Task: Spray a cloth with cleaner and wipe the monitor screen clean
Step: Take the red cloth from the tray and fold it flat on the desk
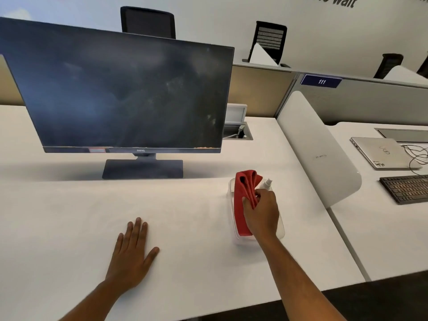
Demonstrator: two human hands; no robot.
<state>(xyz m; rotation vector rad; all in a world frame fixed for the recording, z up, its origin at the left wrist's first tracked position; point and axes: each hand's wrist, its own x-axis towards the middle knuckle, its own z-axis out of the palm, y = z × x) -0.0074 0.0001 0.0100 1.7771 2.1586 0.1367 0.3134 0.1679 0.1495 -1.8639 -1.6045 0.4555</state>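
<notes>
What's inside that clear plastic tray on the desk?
The clear tray holds a red cloth, gripped by the right hand, and a white spray bottle. The hand hides most of the bottle.

The left hand (133, 253) lies flat, palm down, fingers (136, 230) straight and close together (thumb splayed to the side), forearm bare. The right hand (261, 212) reaches further forward on an outstretched arm, its fingers curled shut in a pinch around a red cloth (243, 198).
</notes>
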